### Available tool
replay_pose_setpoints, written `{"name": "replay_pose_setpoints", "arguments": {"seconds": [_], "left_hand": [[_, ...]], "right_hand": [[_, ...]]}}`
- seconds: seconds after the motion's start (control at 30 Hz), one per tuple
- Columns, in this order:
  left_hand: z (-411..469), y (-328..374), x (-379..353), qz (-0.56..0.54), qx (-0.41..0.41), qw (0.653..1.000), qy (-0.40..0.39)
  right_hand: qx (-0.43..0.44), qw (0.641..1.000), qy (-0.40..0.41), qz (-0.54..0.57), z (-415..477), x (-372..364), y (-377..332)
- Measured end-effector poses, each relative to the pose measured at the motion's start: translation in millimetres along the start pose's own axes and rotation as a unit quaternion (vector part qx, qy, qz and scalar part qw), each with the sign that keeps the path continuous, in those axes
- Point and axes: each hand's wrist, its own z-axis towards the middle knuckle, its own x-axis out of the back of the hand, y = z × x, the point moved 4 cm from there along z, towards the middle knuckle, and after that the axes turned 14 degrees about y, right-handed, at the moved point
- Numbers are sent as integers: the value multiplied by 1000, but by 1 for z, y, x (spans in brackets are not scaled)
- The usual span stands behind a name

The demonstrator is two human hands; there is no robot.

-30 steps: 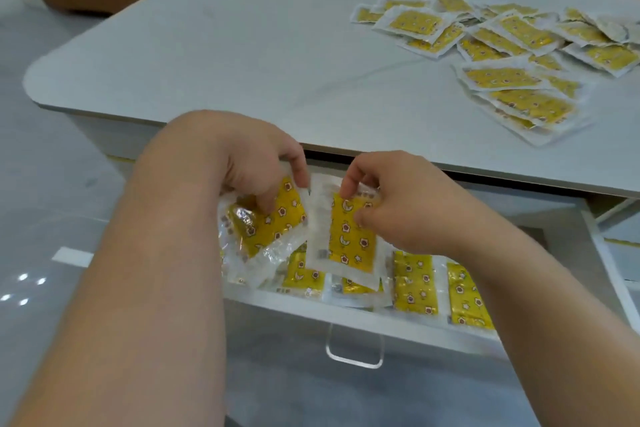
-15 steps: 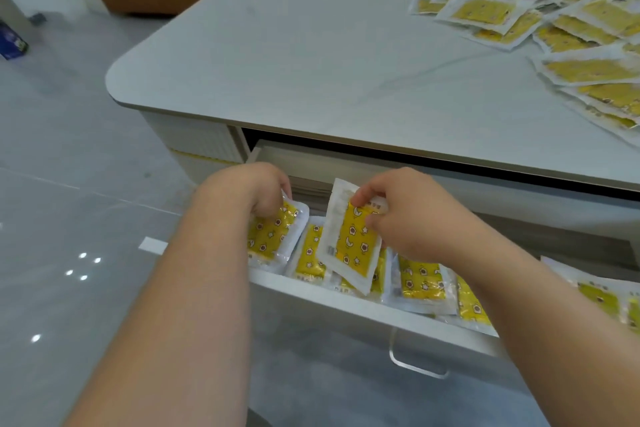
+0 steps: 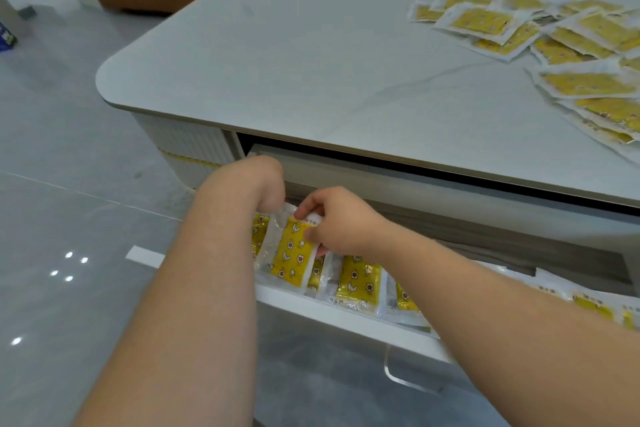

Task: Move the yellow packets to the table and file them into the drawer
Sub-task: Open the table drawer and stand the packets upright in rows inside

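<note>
On my screen the tabletop (image 3: 311,62) carries a loose heap of yellow packets (image 3: 571,45) at its far right, so I judge the filing only part done. Below it the drawer (image 3: 346,315) stands pulled out, with a row of packets (image 3: 360,282) upright along its front. My right hand (image 3: 341,222) has its grip clamped on the top edge of one packet (image 3: 292,253) at the row's left end. My left hand (image 3: 263,180) dips in just beside it, fingers hidden, so I cannot tell its grip. Next, I'd seat this packet upright, release it and fetch another.

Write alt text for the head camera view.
The right hand pinches the top of a yellow packet, standing it in an open white drawer; the left hand reaches in beside it. More packets lie scattered on the table above.
</note>
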Motion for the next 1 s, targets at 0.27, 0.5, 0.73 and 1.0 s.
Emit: {"name": "replay_pose_setpoints", "arguments": {"seconds": [0.27, 0.5, 0.73, 1.0], "left_hand": [[-3, 0, 3, 57, -20, 997, -38], [-24, 21, 35, -25, -15, 1000, -6], [-63, 99, 85, -256, -43, 966, 21], [-80, 213, 110, -356, -195, 882, 241]], "right_hand": [[161, 944, -7, -287, 6, -21, 16], [150, 937, -4, -316, -17, 8, -6], [0, 963, 182, -198, -70, 122, 4], [-77, 881, 440, -159, -139, 238, 80]]}}
